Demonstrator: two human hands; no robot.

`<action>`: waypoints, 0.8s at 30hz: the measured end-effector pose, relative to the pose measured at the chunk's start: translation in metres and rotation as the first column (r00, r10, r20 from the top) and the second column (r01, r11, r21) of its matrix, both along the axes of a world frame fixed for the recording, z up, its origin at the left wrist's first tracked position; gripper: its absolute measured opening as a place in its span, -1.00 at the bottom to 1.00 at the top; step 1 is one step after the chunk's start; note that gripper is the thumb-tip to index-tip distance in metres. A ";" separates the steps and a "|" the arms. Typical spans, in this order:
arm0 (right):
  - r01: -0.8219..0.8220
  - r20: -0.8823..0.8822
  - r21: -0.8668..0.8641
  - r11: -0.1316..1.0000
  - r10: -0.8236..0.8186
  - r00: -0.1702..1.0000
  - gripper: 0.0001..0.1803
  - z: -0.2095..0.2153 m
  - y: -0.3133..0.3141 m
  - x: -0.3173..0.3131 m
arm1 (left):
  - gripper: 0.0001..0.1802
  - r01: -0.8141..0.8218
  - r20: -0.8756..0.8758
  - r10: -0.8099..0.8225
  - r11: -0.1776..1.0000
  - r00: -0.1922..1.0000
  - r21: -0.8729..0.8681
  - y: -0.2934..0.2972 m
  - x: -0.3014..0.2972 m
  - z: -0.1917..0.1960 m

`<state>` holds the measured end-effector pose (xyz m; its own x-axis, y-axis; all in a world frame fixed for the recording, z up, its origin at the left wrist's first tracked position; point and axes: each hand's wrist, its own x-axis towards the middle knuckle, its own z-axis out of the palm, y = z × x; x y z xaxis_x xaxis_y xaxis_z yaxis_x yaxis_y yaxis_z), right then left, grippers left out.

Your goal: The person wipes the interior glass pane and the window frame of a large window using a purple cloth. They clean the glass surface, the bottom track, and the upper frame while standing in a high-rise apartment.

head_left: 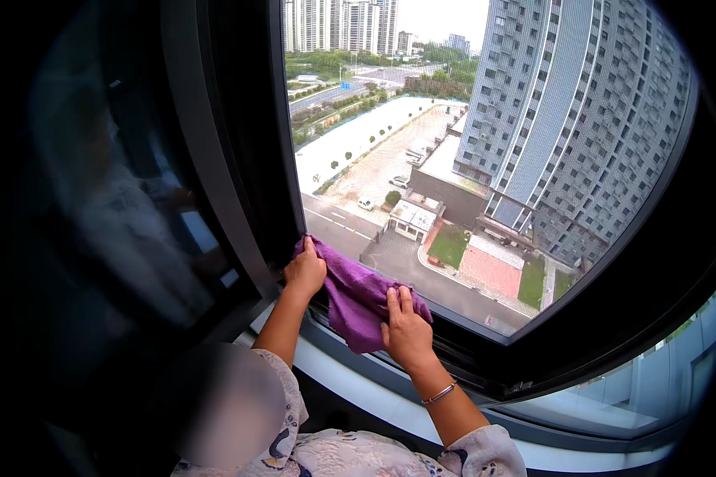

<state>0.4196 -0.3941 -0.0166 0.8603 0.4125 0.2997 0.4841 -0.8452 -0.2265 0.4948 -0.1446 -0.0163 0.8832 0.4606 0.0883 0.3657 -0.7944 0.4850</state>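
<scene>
Purple cloth bunched along the lower-left corner of the dark window frame, draped over the bottom rail, one end hanging down toward the pale sill. Left hand at the cloth's upper-left end, fingers curled and pinching it against the corner where the upright meets the rail; forearm rises steeply from below, wrist bent slightly inward. Right hand lies flat on the cloth's right part, fingers extended upward and pressing it onto the rail, palm down, thumb side tucked against the fabric; thin bracelet on that wrist, forearm angled up from lower right. Both sleeves patterned, light-coloured. Hands near each other, cloth between and under them. Beyond the glass: tall grey tower block, road, car park far below. Left pane dark, showing a blurred reflection.
</scene>
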 end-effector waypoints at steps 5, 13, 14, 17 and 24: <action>0.050 -0.019 -0.077 0.996 -0.052 0.998 -0.21 0.003 -0.005 -0.003 | -0.40 0.092 0.014 -0.096 0.983 0.995 0.156 0.002 0.001 -0.004; 0.197 0.024 -0.080 0.977 -0.196 0.980 -0.18 0.003 -0.071 -0.032 | -0.37 0.464 0.087 -0.506 0.837 0.858 0.289 -0.135 -0.058 -0.007; 0.211 0.027 -0.044 0.976 -0.210 0.977 -0.19 0.000 -0.084 -0.038 | -0.37 0.505 0.076 -0.543 0.818 0.836 0.276 -0.151 -0.064 -0.007; 0.309 0.023 0.050 0.950 -0.310 0.950 -0.21 0.003 -0.124 -0.058 | -0.36 0.667 0.082 -0.683 0.727 0.725 0.164 -0.189 -0.078 -0.003; 0.458 -0.044 0.112 0.882 -0.456 0.889 -0.17 -0.003 -0.109 -0.067 | -0.37 0.690 0.124 -0.699 0.715 0.704 0.112 -0.169 -0.073 -0.010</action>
<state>0.3530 -0.5033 -0.0195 0.9499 -0.0648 0.3058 0.0457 -0.9390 -0.3409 0.4216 -0.3131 -0.0260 0.9250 -0.2874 0.2487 -0.3717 -0.8205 0.4343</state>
